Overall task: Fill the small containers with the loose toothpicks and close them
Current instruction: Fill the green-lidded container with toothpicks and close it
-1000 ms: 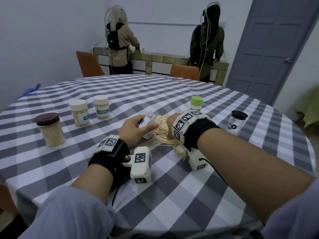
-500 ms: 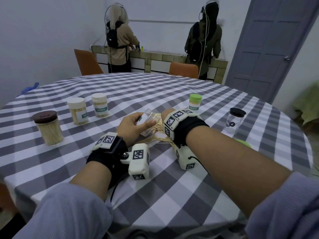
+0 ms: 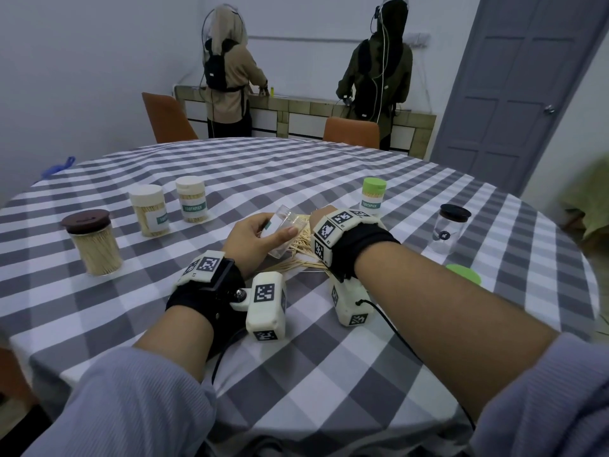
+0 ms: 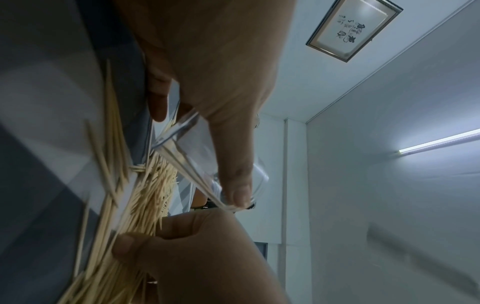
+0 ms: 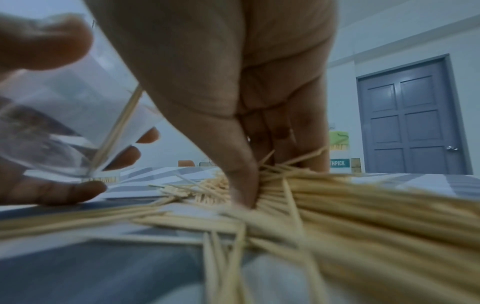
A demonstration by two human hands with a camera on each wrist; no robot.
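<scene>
My left hand (image 3: 253, 240) grips a small clear container (image 3: 285, 230), tilted with its mouth toward the loose toothpicks (image 3: 301, 255) heaped on the checked tablecloth. The right wrist view shows one or two toothpicks inside that container (image 5: 72, 115). My right hand (image 3: 317, 215) is mostly hidden behind its wrist band in the head view. Seen from the right wrist, the right hand (image 5: 250, 164) digs into the toothpicks (image 5: 350, 205) with thumb and fingers pinching a bunch. In the left wrist view the right hand (image 4: 145, 251) lies on the toothpicks (image 4: 148, 195) just below the container (image 4: 192, 160).
A filled green-lidded container (image 3: 373, 196) stands behind my right hand. A loose green lid (image 3: 463, 273) and an empty black-lidded jar (image 3: 448, 229) are to the right. On the left stand a brown-lidded jar (image 3: 94, 242) and two white-lidded containers (image 3: 148, 211). Two people stand at the far counter.
My left hand has brought the tilted container slightly nearer the pile. The right hand has slid a little left over the toothpicks and stays on them.
</scene>
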